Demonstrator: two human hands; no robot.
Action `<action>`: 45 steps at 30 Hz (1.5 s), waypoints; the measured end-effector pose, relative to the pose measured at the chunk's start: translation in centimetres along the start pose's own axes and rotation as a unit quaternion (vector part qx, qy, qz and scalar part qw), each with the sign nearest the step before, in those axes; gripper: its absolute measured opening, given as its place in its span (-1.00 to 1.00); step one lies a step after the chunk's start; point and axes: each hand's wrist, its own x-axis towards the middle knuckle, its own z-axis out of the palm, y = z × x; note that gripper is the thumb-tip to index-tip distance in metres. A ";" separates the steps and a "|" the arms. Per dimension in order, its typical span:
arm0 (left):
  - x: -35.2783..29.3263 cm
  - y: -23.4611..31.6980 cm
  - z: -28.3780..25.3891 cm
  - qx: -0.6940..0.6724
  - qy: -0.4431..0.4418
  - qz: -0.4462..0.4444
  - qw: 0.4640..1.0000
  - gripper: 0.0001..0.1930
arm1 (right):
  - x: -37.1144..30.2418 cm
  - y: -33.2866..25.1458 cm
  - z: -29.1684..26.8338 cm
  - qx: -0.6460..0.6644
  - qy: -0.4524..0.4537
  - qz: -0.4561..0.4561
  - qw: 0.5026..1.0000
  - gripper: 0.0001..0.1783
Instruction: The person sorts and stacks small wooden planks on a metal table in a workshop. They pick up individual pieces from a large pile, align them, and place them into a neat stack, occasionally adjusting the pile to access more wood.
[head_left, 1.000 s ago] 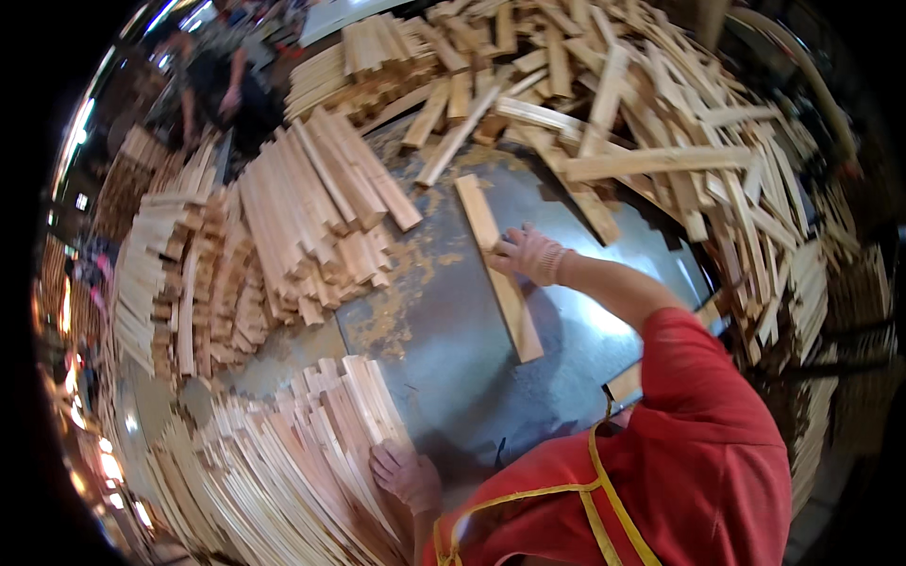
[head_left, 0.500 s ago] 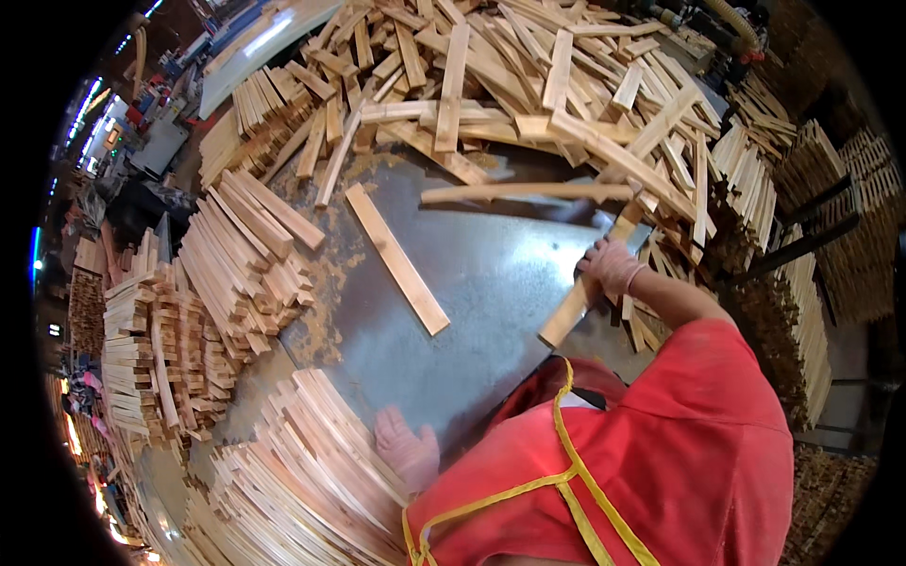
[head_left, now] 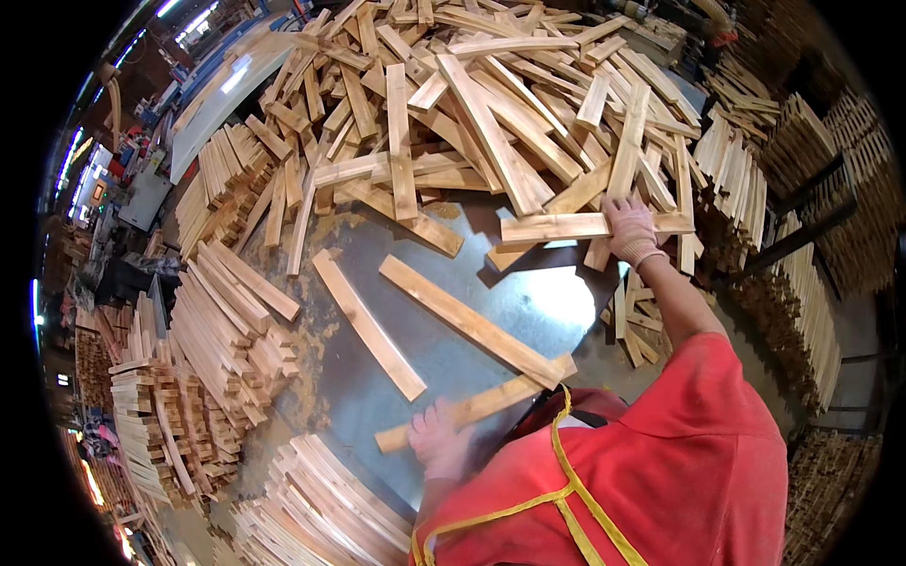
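My right hand point(head_left: 630, 229) is closed around a wooden slat point(head_left: 552, 227) that lies crosswise at the near edge of a large heap of loose slats. Close to my body, my left hand point(head_left: 439, 439) grips the left part of another wooden slat point(head_left: 500, 398), its fingers over the upper edge. A third slat point(head_left: 472, 321) lies slantwise, its near end meeting the right part of that one. Left of it a paler slat point(head_left: 368, 325) rests apart on the grey metal tabletop point(head_left: 363, 401).
The heap of slats point(head_left: 510, 123) covers the far side. Neat stacks of slats point(head_left: 222, 325) line the left, with another stack point(head_left: 321, 500) at the near left. Sawdust lies along the tabletop's left part. Racked wood point(head_left: 802, 311) and a dark metal frame stand at the right.
My right hand has moved away from me to the heap and holds a slat there. My left hand, empty before, now grips a slat near me. Another slat now lies slantwise mid-table.
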 end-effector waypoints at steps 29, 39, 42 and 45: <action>-24.8 -9.0 3.0 -0.277 0.019 -0.455 0.846 -0.41 | -14.4 -45.6 5.8 0.581 -0.442 -0.042 0.682 -0.42; -19.3 -17.6 6.2 -0.070 0.240 -0.366 0.896 -0.13 | -27.9 -57.3 7.5 0.388 -0.218 -0.731 0.518 -0.75; -19.0 -14.8 3.9 0.028 0.081 -0.375 0.923 -0.06 | -24.2 -54.4 3.3 0.436 -0.298 -0.649 0.548 -0.68; -18.0 -14.0 4.2 0.011 0.082 -0.409 0.909 -0.09 | -14.2 -46.8 -2.7 0.454 -0.373 -0.403 0.702 -0.56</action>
